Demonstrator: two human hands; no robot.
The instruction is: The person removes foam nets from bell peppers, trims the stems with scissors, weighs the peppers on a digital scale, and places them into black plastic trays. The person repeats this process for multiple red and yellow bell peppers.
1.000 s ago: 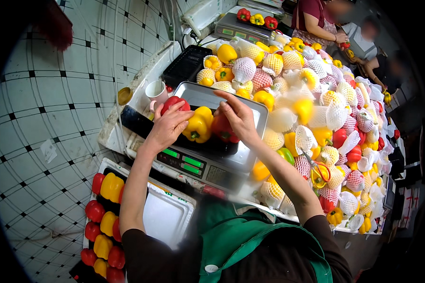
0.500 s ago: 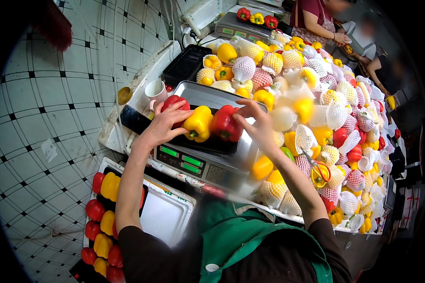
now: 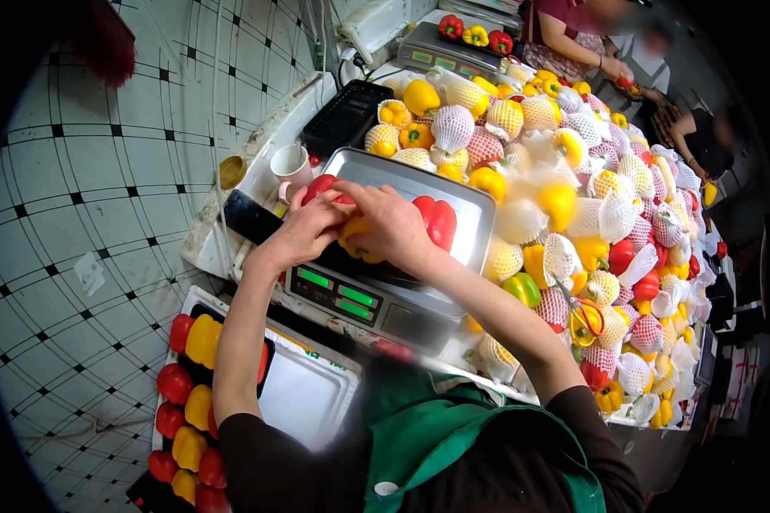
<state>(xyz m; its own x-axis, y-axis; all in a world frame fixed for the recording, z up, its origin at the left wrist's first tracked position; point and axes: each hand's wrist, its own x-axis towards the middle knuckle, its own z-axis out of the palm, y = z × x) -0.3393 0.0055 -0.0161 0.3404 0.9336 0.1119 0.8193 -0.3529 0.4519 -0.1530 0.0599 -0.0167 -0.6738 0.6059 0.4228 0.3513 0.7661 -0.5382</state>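
Note:
Three bell peppers lie in a row in a black tray on the steel pan of a weighing scale. At the left end, a red bell pepper is between my hands. My left hand curls its fingers on its near side. My right hand reaches across the row, its bent fingertips on that same pepper beside my left fingers. Beneath my right hand the middle yellow bell pepper is mostly hidden. The right-hand red bell pepper lies untouched. Green digits glow on the scale's display.
A heap of peppers in foam nets spreads to the right, with scissors on it. A mug and black trays stand at the left. Packed peppers sit lower left. Across the heap a person works near another scale.
My right hand has left the right-hand red pepper and moved left over the yellow one to the left red pepper. My left hand has stayed there, its fingers now more curled.

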